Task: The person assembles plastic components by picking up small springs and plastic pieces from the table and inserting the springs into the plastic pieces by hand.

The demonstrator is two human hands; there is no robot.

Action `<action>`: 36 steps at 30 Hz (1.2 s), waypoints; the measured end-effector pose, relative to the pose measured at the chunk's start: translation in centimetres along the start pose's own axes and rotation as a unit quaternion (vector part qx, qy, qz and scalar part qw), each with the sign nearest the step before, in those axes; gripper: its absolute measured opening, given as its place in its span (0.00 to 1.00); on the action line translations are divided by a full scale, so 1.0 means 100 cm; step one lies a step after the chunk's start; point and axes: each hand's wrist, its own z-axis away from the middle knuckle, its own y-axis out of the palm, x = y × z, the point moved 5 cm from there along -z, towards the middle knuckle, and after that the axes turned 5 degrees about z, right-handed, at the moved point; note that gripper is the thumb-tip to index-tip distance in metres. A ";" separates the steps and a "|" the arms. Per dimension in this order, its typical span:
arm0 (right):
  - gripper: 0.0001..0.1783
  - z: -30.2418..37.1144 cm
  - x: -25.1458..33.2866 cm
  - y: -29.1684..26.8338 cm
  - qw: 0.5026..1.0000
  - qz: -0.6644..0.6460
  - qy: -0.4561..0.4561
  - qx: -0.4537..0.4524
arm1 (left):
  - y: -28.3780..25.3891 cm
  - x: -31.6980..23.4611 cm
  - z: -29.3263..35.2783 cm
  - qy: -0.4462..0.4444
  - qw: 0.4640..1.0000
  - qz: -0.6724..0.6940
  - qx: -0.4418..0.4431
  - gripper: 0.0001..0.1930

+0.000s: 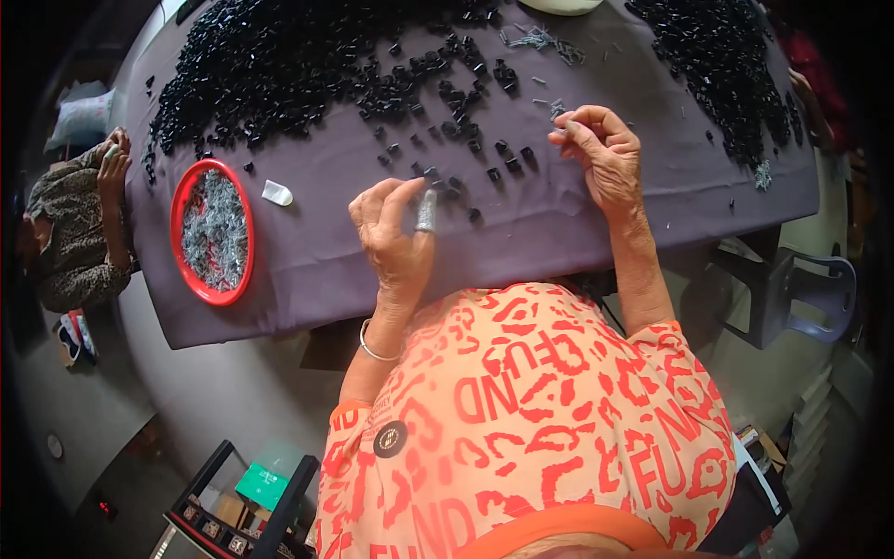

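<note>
Cloth [307, 233], dull purple-grey and lightly creased, spreads beneath the work in front of me. A broad heap of small glossy black pieces [270, 74] covers its far left, and a narrower black heap [712, 65] lies at the far right. Near the left edge sits a rounded red plastic basket [220, 297] filled with small grey pieces. The person's left hand [396, 228] is curled, thumb and forefinger drawn close beside a loose black block [430, 172]; I can't tell whether they grip it. The right hand [605, 158] has thumb and forefinger pinched together near thin grey pins [557, 108], but any piece between them is hidden from me. More scattered black blocks [494, 174] lie between the hands. A silvery wrap [426, 211] covers the left thumb's end.
</note>
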 end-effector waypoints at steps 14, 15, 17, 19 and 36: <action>0.05 0.022 0.020 0.019 1.000 -0.009 0.002 0.000 | 0.085 -0.053 -0.033 -0.147 0.902 0.377 0.153 0.09; 0.05 0.023 0.020 0.018 1.000 -0.003 0.006 0.002 | 0.087 -0.053 -0.032 -0.152 0.905 0.360 0.170 0.09; 0.06 0.025 0.019 0.019 1.000 0.002 0.009 0.004 | 0.088 -0.052 -0.031 -0.157 0.908 0.341 0.185 0.09; 0.06 0.027 0.019 0.021 1.000 0.024 -0.009 -0.014 | 0.091 -0.047 -0.028 -0.209 0.879 0.378 0.202 0.07; 0.03 0.026 -0.005 -0.002 0.978 0.107 -0.146 -0.100 | 0.106 -0.067 -0.039 0.089 0.992 0.039 0.079 0.07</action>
